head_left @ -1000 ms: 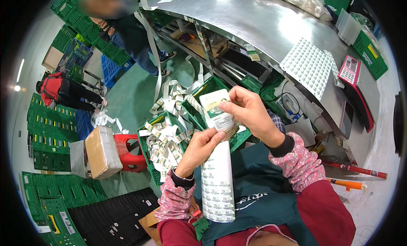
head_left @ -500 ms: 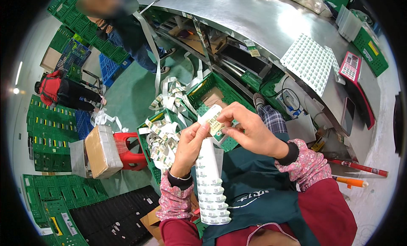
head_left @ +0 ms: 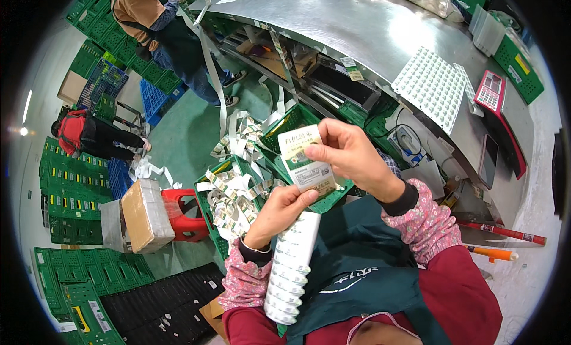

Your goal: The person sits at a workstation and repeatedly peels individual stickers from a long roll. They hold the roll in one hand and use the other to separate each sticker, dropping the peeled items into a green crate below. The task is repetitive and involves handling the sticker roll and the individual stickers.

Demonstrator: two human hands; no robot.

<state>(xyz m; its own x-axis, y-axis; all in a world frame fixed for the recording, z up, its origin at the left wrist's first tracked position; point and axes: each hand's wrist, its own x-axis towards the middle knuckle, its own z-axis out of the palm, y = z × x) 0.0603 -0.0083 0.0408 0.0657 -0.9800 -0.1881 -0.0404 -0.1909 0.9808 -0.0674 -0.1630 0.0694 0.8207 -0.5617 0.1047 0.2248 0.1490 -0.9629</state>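
My right hand pinches a small white-and-green printed card by its upper right corner, held up in front of me. My left hand grips the card's lower edge from below and also holds the top of a long white strip of round sealed blisters, which hangs down toward my lap. Both hands hover over a green crate on the floor below.
Green crates full of white label strips stand on the floor by a red stool with a wrapped brown box. A steel table carries a white blister tray and a calculator. Two other people work at the far left.
My hands have turned the card so its printed face shows. The blister strip has swung lower and to the left, and my view has shifted toward the floor crates.
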